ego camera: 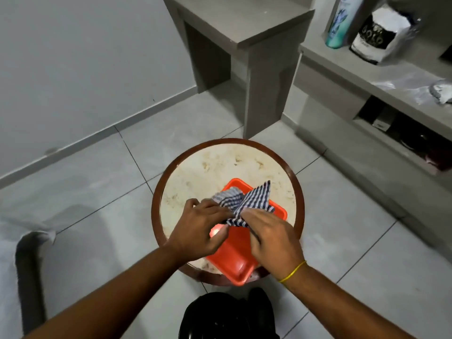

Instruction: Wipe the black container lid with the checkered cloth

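The blue-and-white checkered cloth (pixel 244 201) is bunched over an orange tray (pixel 234 255) on a small round table (pixel 156 192). My left hand (pixel 200 226) pinches the cloth from the left. From the right, my right hand (pixel 271 243) grips the same cloth, with a yellow band on its wrist. A thin dark edge shows under my right fingers; I cannot tell whether it is the black lid. A glossy black object (pixel 225 314) sits on the floor below the table, partly cut off by the frame.
A grey bench (pixel 244 28) stands behind the table. At the right, a shelf unit (pixel 342 69) holds a teal bottle (pixel 340 23) and a black-and-white bag (pixel 376 37). A dark tube (pixel 27 277) lies on the tiled floor at the left.
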### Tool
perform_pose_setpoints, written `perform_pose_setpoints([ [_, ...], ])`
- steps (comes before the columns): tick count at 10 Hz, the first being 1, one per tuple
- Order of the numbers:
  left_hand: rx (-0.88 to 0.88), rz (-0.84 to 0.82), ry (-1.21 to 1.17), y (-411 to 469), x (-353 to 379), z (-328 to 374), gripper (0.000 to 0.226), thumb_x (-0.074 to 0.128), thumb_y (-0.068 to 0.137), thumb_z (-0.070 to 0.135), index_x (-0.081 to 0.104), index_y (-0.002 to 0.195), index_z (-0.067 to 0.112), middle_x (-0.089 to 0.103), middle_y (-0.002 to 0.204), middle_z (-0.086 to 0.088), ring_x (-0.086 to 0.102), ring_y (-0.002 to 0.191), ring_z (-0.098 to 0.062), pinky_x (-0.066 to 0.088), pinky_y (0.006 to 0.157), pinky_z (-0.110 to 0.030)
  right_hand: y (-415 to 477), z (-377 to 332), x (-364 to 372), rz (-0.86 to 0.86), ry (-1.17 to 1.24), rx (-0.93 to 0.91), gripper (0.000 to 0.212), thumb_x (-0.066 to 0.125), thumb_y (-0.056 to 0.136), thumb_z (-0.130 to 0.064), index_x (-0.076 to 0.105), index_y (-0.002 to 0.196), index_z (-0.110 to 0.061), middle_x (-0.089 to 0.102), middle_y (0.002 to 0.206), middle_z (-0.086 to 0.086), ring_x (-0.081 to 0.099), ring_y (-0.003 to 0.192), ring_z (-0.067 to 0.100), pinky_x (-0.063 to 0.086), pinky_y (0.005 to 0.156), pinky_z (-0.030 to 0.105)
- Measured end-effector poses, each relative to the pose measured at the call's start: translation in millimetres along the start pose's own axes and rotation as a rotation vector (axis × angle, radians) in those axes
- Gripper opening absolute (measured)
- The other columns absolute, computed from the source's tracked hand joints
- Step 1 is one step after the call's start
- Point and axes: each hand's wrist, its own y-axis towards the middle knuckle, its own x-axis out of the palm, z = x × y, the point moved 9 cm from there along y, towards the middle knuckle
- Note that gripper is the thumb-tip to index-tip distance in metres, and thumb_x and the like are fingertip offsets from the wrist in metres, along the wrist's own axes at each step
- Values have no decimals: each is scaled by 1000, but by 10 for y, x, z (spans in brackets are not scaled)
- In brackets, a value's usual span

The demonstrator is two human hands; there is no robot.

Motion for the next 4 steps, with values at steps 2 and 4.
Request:
perform_pose_setpoints([
  [2,-50,-501,207,-695,1426,-248,40,51,89,43,78,118,34,76,125,14,63,125,-20,41,101,-59,-935,290,1730,-692,-76,90,48,60,98,-14,65,145,-12,63,151,7,56,146,31,38,123,44],
  [4,-177,-521,175,-950,1691,-203,40,47,85,48,75,110,32,77,116,15,63,121,-18,33,102,-57,-1156,329,1923,-692,-141,159,59,42,108,-30,41,167,-22,38,176,-2,28,167,24,10,137,53],
])
